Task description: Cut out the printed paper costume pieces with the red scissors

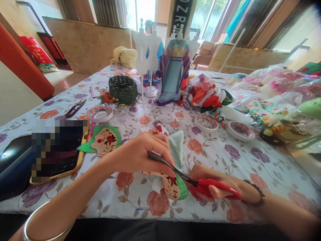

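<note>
A white tablecloth (213, 150) is patterned with orange and purple roses and grey-brown leaves. The scissors (203, 183) are coloured red at the handles and dark at the blades. A cut-out (173, 189) is edged in bright green, its beige ground spotted with dark red florals; the same colours and print are repeated on a second piece (106, 142). Pale green is shown by a cloth (177, 147), dark green by a woven basket (122, 92). White tape rolls (207, 129) are marked with red print. A miniature gown (175, 73) is toned in blue-teal and purple beside white mannequins (145, 53), while red, orange and white are mixed in a fabric bundle (203, 90).
</note>
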`<state>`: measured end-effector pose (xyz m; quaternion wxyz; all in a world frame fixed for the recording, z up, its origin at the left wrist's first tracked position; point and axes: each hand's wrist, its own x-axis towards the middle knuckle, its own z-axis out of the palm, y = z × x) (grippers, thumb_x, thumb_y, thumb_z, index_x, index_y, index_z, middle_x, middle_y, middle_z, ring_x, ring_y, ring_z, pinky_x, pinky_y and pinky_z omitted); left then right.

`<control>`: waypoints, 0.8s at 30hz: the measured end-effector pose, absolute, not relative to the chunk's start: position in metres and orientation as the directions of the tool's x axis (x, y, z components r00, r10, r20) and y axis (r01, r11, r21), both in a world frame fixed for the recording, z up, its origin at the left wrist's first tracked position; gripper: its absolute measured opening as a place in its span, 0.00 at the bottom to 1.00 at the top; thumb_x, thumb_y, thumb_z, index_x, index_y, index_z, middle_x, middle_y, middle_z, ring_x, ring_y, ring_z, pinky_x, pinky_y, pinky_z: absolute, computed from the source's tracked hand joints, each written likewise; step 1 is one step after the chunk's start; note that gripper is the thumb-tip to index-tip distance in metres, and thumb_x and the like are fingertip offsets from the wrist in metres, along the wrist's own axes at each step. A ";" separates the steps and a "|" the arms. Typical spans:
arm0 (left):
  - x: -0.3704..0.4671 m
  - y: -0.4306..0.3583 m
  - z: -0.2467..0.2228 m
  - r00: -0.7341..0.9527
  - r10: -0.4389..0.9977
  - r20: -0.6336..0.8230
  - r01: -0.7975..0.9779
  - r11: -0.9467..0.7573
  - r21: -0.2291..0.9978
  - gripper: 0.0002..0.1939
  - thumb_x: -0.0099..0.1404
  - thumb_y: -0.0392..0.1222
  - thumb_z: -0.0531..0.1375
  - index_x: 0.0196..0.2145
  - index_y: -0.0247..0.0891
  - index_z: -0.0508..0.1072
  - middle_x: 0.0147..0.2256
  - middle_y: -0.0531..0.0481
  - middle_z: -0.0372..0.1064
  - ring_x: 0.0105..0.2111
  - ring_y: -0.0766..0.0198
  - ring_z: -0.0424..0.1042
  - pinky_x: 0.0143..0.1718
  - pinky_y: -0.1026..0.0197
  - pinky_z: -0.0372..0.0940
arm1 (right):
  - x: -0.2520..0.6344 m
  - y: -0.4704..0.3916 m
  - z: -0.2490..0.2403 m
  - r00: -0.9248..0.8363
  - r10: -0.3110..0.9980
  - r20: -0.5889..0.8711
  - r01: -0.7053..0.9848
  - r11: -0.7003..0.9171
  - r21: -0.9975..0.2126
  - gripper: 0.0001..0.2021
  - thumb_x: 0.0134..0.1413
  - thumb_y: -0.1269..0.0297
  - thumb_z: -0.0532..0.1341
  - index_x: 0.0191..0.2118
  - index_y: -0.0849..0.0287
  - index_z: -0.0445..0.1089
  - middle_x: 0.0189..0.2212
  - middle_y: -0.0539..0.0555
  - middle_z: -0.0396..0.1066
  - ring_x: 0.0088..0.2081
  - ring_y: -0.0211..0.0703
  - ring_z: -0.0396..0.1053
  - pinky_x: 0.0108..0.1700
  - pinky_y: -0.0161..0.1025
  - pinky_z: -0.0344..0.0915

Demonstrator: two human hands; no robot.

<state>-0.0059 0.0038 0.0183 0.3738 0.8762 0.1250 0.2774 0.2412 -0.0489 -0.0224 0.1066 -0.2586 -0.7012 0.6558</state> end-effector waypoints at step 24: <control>-0.006 0.002 0.018 0.827 0.410 0.385 0.002 -0.687 0.727 0.03 0.54 0.34 0.70 0.27 0.33 0.79 0.22 0.54 0.71 0.30 0.68 0.67 0.39 0.63 0.59 | 0.243 -0.056 -0.017 -0.767 0.579 -0.277 0.310 -0.043 -0.950 0.31 0.50 0.29 0.53 0.24 0.57 0.54 0.20 0.45 0.50 0.22 0.32 0.46 0.23 0.33 0.45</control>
